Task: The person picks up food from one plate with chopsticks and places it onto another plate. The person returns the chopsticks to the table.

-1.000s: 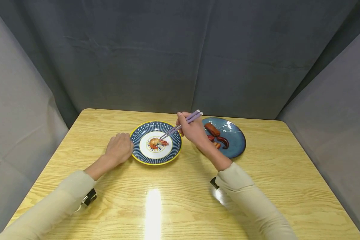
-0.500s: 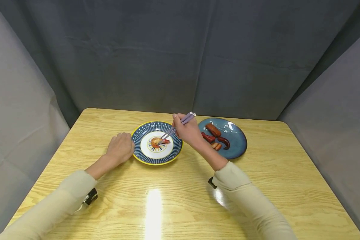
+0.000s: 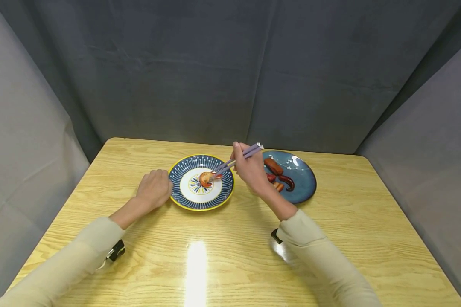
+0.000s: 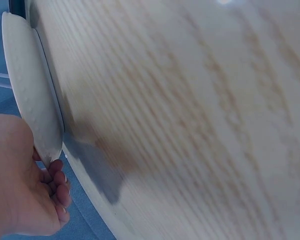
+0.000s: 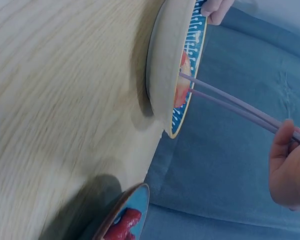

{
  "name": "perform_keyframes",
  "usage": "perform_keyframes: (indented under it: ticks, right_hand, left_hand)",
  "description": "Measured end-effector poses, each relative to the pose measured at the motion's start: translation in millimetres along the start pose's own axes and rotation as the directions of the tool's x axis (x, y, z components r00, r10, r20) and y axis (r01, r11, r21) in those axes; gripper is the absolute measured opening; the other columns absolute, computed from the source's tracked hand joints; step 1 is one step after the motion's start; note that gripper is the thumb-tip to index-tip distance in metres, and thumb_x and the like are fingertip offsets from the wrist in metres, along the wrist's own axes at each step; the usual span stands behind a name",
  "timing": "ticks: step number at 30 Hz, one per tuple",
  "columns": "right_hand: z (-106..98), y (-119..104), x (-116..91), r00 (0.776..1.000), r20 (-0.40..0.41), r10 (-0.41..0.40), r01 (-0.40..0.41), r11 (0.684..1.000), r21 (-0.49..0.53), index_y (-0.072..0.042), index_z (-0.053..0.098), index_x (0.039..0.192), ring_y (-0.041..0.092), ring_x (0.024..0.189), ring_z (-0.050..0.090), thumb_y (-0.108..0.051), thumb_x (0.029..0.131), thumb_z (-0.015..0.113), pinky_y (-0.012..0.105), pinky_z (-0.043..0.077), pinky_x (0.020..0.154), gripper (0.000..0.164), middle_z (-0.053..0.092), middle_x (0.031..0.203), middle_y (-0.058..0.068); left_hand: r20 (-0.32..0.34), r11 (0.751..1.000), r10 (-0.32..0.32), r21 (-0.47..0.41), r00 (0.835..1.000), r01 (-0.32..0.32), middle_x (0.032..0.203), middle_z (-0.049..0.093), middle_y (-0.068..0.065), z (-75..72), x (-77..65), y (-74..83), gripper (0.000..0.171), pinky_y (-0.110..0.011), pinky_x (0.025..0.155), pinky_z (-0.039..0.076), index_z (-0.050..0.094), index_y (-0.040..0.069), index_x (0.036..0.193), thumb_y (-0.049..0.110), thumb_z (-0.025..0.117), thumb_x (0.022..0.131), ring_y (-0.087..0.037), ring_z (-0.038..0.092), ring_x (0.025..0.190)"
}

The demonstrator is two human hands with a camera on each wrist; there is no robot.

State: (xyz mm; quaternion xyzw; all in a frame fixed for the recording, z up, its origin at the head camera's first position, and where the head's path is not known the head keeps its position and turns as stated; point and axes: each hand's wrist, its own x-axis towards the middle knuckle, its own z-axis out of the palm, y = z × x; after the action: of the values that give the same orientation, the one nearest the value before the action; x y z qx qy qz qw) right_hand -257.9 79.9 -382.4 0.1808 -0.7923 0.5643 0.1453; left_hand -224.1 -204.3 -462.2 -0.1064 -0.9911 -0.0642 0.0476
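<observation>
My left hand (image 3: 153, 188) pinches the left rim of a round plate (image 3: 182, 200), white in the middle with a blue patterned border and yellow edge. Its curled fingers (image 4: 62, 192) show at the rim in the left wrist view. A pair of purple chopsticks (image 3: 240, 156) is held in my right hand (image 3: 249, 170), over the plate's right side. Their tips meet an orange-red shrimp (image 3: 206, 179) close over the plate's centre. In the right wrist view the chopsticks (image 5: 235, 102) reach past the rim to the shrimp (image 5: 182, 90), which is partly hidden by the plate wall.
A blue oval plate (image 3: 301, 183) stands to the right, partly behind my right hand. It bears a brown block-shaped piece (image 3: 273, 166), a dark curled piece (image 3: 288, 183) and other reddish food pieces. Grey curtains enclose the wooden table (image 3: 234, 256) at the back and sides.
My right hand first moved left towards the shrimp, then back right. The shrimp has shifted right with the chopstick tips, baring more of the plate's central pattern. My left hand stays at the rim.
</observation>
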Motion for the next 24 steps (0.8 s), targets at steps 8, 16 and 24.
perform_keyframes:
  ticks: [8, 16, 24]
  right_hand:
    - [-17, -1, 0, 0.999, -0.042, -0.022, 0.021, 1.000, -0.013, 0.005, 0.063, 0.073, 0.037, 0.046, 0.057, -0.023, 0.105, 0.049, 0.027, 0.044, 0.039, 0.044, 0.056, 0.051, 0.011]
    - [-32, 1, -3, 0.997, -0.083, 0.011, -0.011, 1.000, -0.003, 0.005, 0.063, 0.076, 0.024, 0.045, 0.057, -0.027, 0.106, 0.048, 0.026, 0.043, 0.040, 0.046, 0.056, 0.055, 0.019]
    - [-51, -18, -6, 0.992, -0.128, -0.004, 0.005, 1.000, 0.006, 0.014, 0.061, 0.077, 0.037, 0.043, 0.053, -0.014, 0.106, 0.045, 0.019, 0.036, 0.036, 0.044, 0.054, 0.056, 0.030]
  left_hand:
    - [0.012, 1.000, -0.011, -0.005, 1.000, 0.011, 0.077, 0.045, -0.011, -2.3, 0.2, 0.4, 0.021, -0.042, 0.066, 0.041, 0.050, -0.002, 0.087, 0.014, 0.042, 0.099, -0.030, 0.048, 0.075]
    - [0.018, 1.000, -0.004, -0.008, 1.000, 0.004, 0.077, 0.045, -0.011, -2.3, -0.3, -1.3, 0.021, -0.041, 0.066, 0.040, 0.050, -0.002, 0.088, 0.014, 0.042, 0.099, -0.029, 0.047, 0.075]
    - [0.004, 1.000, 0.003, -0.017, 1.000, -0.003, 0.076, 0.045, -0.011, -1.9, -0.7, -2.1, 0.021, -0.041, 0.066, 0.040, 0.049, -0.002, 0.086, 0.014, 0.042, 0.098, -0.030, 0.047, 0.074]
